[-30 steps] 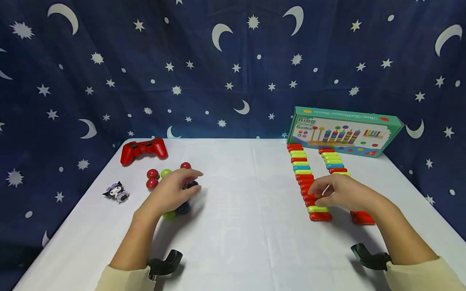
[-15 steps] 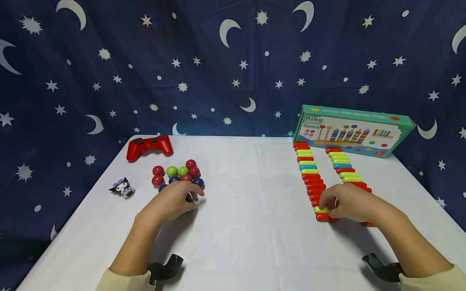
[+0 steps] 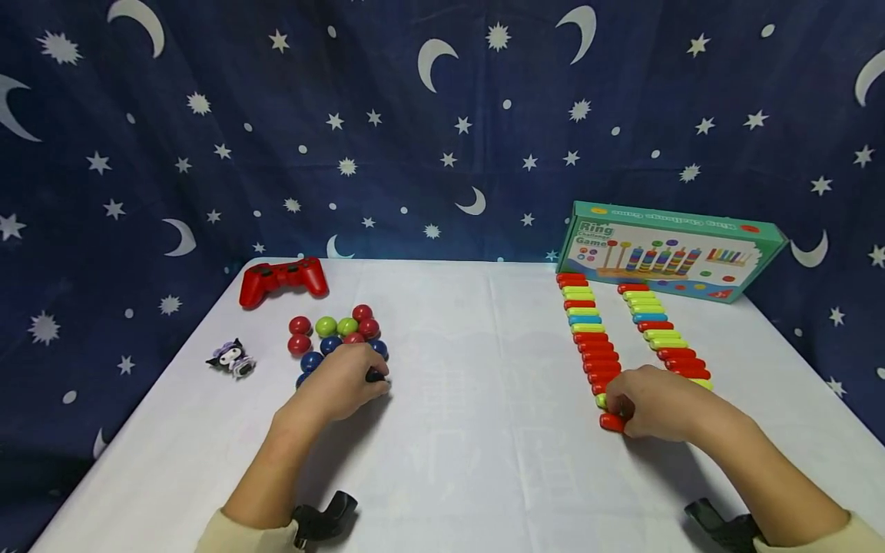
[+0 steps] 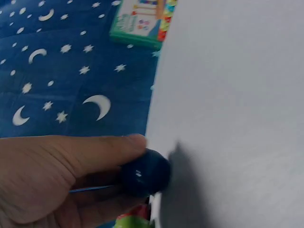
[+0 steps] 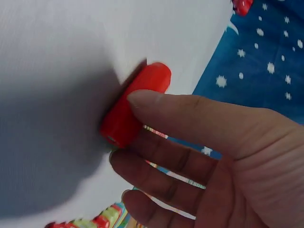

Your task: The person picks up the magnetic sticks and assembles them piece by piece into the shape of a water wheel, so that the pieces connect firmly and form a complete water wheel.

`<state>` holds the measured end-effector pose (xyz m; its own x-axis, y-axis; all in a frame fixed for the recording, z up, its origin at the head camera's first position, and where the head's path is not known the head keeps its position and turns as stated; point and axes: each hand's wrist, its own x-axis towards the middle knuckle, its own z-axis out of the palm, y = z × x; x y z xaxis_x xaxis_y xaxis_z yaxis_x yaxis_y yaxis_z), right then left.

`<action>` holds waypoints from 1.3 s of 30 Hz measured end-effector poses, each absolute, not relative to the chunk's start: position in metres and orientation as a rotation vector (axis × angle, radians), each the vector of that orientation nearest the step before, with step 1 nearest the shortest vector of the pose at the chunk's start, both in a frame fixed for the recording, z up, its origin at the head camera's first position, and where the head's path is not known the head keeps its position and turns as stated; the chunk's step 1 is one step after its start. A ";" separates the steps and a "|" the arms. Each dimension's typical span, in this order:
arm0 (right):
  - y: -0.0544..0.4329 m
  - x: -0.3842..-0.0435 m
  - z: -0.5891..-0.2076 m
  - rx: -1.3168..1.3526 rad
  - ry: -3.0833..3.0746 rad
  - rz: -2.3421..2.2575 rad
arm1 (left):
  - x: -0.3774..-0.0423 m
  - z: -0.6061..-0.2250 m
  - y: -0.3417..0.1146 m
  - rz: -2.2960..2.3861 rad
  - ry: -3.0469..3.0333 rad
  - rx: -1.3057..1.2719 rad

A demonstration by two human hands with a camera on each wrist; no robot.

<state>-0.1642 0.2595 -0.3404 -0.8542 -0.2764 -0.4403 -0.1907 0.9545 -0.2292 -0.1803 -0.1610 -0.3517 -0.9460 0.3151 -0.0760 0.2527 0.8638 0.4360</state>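
My left hand (image 3: 340, 385) pinches a dark blue ball (image 4: 148, 174) between thumb and fingers, seen closely in the left wrist view. Beyond that hand lies a cluster of red, green and blue balls, including a green ball (image 3: 326, 326) and a red ball (image 3: 299, 345). With thumb and fingers, my right hand (image 3: 657, 401) grips a short red rounded stick (image 5: 137, 105) at the near end of the left row of coloured sticks (image 3: 589, 338). Part of that row is hidden behind the hand. A second row of sticks (image 3: 661, 336) runs alongside to the right.
A green game box (image 3: 671, 250) stands at the back right, behind both rows. Further left are a red game controller (image 3: 285, 281) and a small figurine (image 3: 232, 358). A starry dark blue curtain (image 3: 387, 138) hangs behind the white table (image 3: 477, 430).
Both hands have come down: the left now pinches a blue ball, the right has taken hold of the nearest red stick and drawn it slightly off the row. The head view has shifted.
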 end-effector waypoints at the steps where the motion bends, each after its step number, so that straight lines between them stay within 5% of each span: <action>1: 0.257 -0.164 -0.341 -0.338 2.620 -0.239 | -0.180 -0.353 -0.158 0.659 2.903 0.458; 15: 0.235 -0.168 -0.328 -0.428 2.625 -0.330 | -0.176 -0.362 -0.130 0.731 2.912 0.597; 39: 0.161 -0.236 -0.337 -0.710 2.689 -0.417 | -0.211 -0.377 -0.073 0.901 2.792 0.800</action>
<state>-0.2360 0.1605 -0.3372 -0.8223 -0.5179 -0.2360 -0.4220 0.8330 -0.3578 -0.2114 -0.0728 -0.3772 -0.8567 0.5119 0.0629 0.4522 0.6868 0.5690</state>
